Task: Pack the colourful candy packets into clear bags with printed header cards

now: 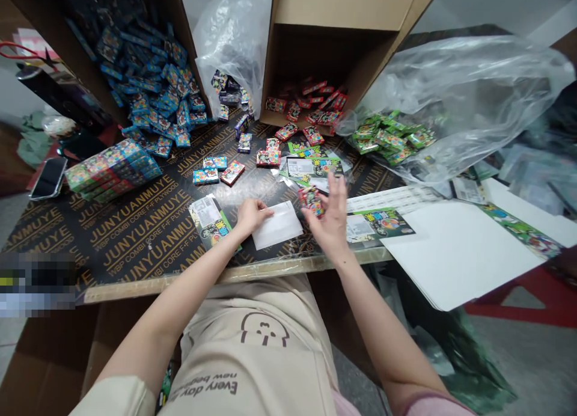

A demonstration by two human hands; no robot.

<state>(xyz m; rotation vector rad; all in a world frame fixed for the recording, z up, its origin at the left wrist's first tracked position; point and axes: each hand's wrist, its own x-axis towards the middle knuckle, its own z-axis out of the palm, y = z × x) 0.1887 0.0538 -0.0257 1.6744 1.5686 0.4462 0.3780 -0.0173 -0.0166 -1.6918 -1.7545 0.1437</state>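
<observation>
Left hand (253, 216) had its fingers closed on the upper left edge of a white sleeve (280, 226), near the front of the black printed table (148, 241). Right hand (332, 226) gripped a red box (311, 201) on its thumb side, longer fingers stretched out; contact behind the box couldn't be told. Red box was by the sleeve's upper right corner. One green-edged card (210, 222) lay left of the sleeve, another (378, 225) right of the right hand, next to white sheets (437, 253) overhanging the table edge. Past the hands: a few loose blue boxes (206, 176), then a left carton (192, 49) spilling blue ones, a clear bag (234, 31) with dark ones, a right carton (333, 46) with red ones. Green packets (392, 139) sat at a plastic bag's mouth, far right. Box stack (112, 168) and phone (48, 178) were far left.
</observation>
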